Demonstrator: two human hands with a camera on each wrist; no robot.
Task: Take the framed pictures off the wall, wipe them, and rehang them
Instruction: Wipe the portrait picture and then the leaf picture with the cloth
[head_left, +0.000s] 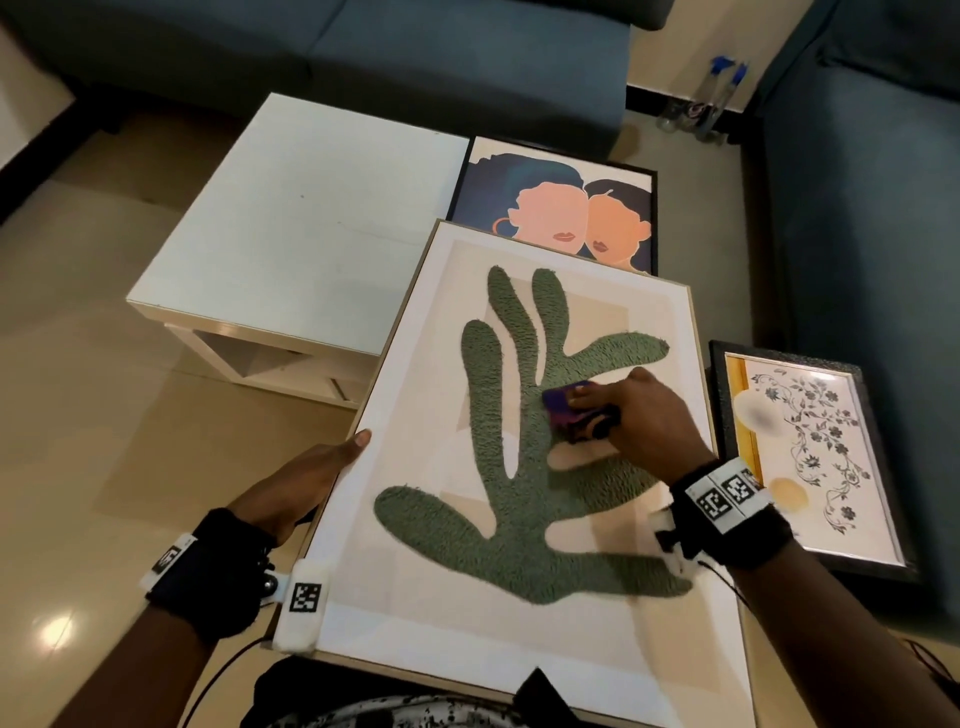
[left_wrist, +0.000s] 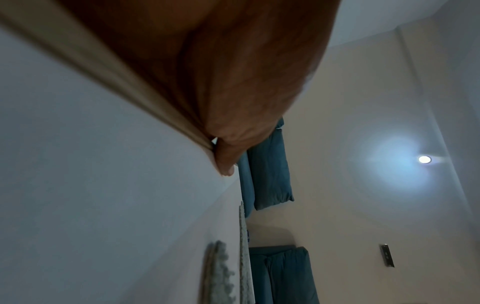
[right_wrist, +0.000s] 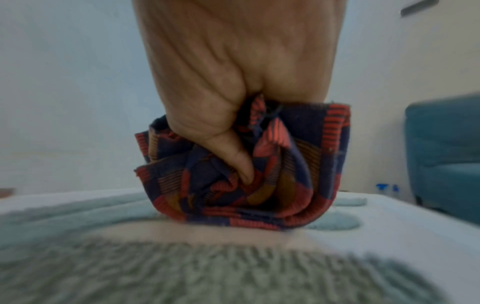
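the large light-wood-framed picture of a green fuzzy branching shape (head_left: 524, 467) lies tilted across the person's lap, its far edge near the low white square table (head_left: 291, 228). the left hand (head_left: 306, 478) holds the frame's left edge, thumb lying on the white border and the fingers wrapped underneath, out of sight in the head view; the left wrist view shows the palm (left_wrist: 233, 82) pressed against the wooden edge. the right hand (head_left: 644, 415) grips a bunched cloth patterned in navy, red and orange (right_wrist: 246, 174), thumb dug into its folds, and presses it onto the green shape near the middle of the picture. beyond the far edge, a black-framed picture of two faces on a dark blue ground (head_left: 561, 208) lies partly hidden under the big frame. to the right, a black-framed picture with a grey floral vine (head_left: 810, 452) lies beside the teal sofa (head_left: 857, 208). two clear bottles with blue caps (head_left: 717, 98) stand on the floor by the wall.
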